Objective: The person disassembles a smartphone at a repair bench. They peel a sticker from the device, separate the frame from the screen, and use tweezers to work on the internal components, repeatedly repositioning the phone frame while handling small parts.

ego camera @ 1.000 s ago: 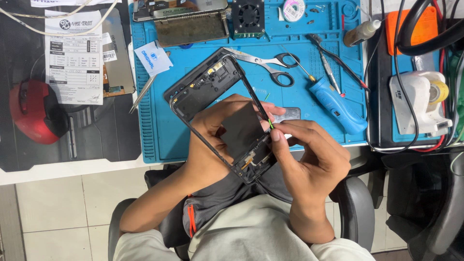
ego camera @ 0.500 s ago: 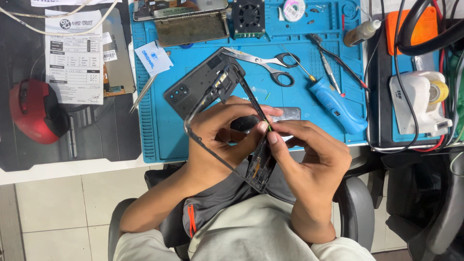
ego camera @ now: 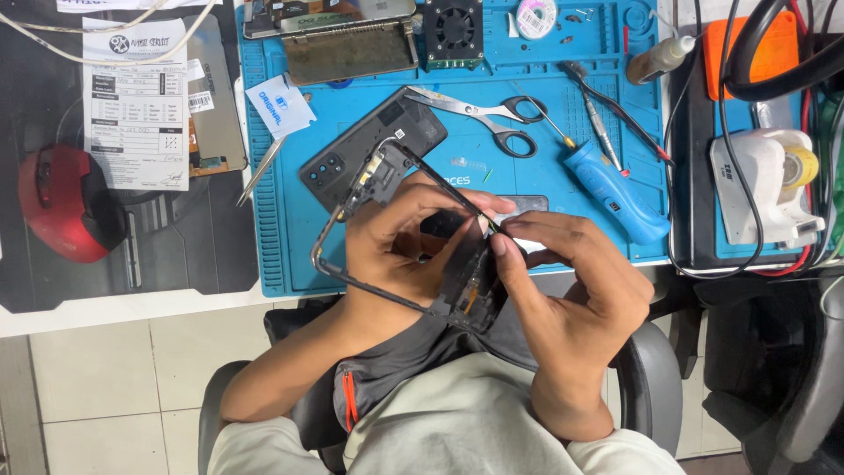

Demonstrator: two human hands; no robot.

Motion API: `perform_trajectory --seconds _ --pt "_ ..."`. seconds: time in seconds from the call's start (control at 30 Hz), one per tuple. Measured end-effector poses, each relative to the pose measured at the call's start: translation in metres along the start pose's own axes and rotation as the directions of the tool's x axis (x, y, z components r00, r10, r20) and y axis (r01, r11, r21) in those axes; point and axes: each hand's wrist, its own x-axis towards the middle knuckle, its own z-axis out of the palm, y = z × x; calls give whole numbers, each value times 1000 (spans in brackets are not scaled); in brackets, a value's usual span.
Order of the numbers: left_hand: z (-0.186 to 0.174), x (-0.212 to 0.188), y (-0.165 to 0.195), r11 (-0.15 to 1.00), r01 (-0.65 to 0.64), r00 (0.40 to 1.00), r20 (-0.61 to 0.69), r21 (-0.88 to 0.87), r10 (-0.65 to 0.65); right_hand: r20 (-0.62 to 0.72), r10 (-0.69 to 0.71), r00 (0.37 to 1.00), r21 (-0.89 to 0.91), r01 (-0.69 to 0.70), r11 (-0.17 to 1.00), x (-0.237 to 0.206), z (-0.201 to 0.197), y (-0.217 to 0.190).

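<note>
I see a thin black frame (ego camera: 369, 220) that looks like matt plastic with bare metal bits at its top end. The phone back (ego camera: 369, 145) lying under it is dark, smooth and faintly glossy. The mat (ego camera: 545, 211) reads as blue rubbery silicone, matt. The scissors (ego camera: 479, 114) are shiny steel with black plastic loops. The screwdriver (ego camera: 611, 189) has a blue plastic grip, slightly sheened. The form (ego camera: 136, 105) is plain white paper.

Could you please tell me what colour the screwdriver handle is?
Blue; the screwdriver shows in the head view.
</note>
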Motion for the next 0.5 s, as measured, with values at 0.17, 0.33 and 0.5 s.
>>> perform_trajectory --seconds 0.17,0.33,0.5 --pt "4 -4 0 999 12 1000 -16 -41 -13 9 -64 998 -90 65 994 0 -1 -6" --pt "7 -5 3 996 86 995 -51 -41 -88 52 -40 998 -93 44 995 6 -6 -13" --pt "10 -5 5 992 114 989 -89 -61 -119 159 -60 985 -204 92 975 16 -18 -21"
